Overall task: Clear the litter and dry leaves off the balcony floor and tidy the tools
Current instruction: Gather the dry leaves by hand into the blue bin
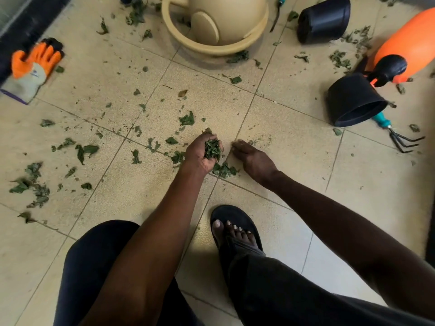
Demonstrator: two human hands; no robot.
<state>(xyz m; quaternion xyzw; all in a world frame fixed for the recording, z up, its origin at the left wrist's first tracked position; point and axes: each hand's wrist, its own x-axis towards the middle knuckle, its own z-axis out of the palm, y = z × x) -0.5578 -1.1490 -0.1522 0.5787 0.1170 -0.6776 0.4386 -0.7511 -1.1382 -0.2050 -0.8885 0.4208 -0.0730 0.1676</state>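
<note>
Dry green leaves lie scattered over the beige tiled floor (294,165), thickest at the left (35,184) and near the middle. My left hand (200,154) is cupped palm-up around a bunch of leaves (213,149) just above the floor. A small pile of leaves (223,171) lies right beneath it. My right hand (253,158) rests palm-down on the tile beside that pile, fingers stretched forward and holding nothing.
A beige watering can (219,24) stands at the top centre. Two black pots (324,18) (353,102) lie tipped at the right, beside an orange sprayer (404,43) and a teal-handled hand rake (395,132). Orange work gloves (33,64) lie at the left. My sandalled foot (235,229) is below.
</note>
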